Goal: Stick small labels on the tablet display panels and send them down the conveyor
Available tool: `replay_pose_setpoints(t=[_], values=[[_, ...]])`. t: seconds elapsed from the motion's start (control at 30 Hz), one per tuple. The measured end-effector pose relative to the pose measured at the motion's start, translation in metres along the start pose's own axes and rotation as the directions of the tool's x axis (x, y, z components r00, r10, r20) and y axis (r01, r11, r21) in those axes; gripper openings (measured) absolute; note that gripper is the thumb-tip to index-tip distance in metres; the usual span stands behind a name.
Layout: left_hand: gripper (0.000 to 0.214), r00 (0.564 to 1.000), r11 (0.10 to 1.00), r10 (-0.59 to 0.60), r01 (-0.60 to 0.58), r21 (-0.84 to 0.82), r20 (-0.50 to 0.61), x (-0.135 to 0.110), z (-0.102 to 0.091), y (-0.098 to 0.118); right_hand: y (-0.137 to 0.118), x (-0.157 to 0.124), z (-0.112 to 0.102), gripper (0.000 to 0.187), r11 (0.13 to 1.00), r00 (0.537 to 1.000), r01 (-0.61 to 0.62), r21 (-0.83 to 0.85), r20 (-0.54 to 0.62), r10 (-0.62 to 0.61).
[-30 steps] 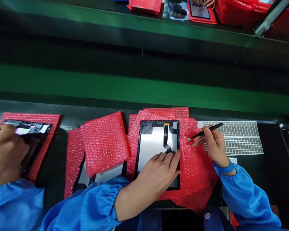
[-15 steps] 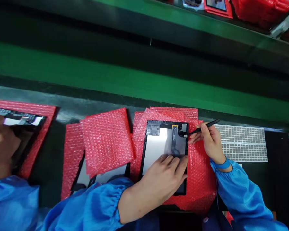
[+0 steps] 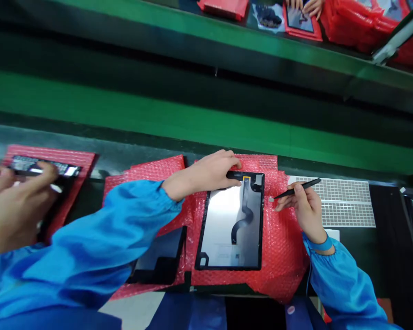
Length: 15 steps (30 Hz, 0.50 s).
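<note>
A display panel (image 3: 223,229) lies back-up on red bubble wrap (image 3: 282,256), with a black flex cable (image 3: 242,217) winding down its silver back. My left hand (image 3: 206,172) reaches across and curls its fingers over the panel's top edge near the left corner. My right hand (image 3: 304,208) hovers just right of the panel, pinching black tweezers (image 3: 296,188). A tiny pale piece sits at the tweezer tip. A white sheet of small stickers (image 3: 344,201) lies behind that hand.
A second dark panel (image 3: 161,261) lies left of the first, partly under my sleeve. At the far left another person's hands (image 3: 17,206) work on a panel (image 3: 44,167). A green conveyor (image 3: 192,119) runs behind, with someone's hands (image 3: 303,7) beyond it.
My left hand lifted off the panel's lower half and moved up to its top edge. The right hand drew the tweezers back slightly to the right of the panel.
</note>
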<state>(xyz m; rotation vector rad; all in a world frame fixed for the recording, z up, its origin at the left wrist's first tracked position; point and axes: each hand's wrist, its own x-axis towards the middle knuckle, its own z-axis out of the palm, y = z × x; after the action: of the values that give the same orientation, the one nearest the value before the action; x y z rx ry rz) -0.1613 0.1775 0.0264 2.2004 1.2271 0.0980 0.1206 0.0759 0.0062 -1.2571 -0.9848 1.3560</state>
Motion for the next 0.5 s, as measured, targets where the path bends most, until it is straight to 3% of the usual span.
replay_pose_setpoints(t=[0.17, 0.33, 0.5], values=[[0.037, 0.996, 0.998, 0.067, -0.066, -0.026, 0.062, 0.015, 0.0, -0.002, -0.003, -0.015, -0.021, 0.038, 0.998, 0.996, 0.052, 0.025, -0.078, -0.05], [0.052, 0.994, 0.984, 0.018, 0.001, -0.176, 0.106, 0.029, 0.007, 0.003, -0.006, -0.023, -0.035, 0.038, 0.994, 0.99, 0.099, 0.055, -0.108, -0.092], [0.038, 0.994, 0.961, 0.004, 0.027, -0.275, 0.111, 0.026, -0.015, 0.02, -0.011, -0.032, -0.046, 0.04, 0.985, 0.985, 0.134, 0.108, -0.128, -0.12]])
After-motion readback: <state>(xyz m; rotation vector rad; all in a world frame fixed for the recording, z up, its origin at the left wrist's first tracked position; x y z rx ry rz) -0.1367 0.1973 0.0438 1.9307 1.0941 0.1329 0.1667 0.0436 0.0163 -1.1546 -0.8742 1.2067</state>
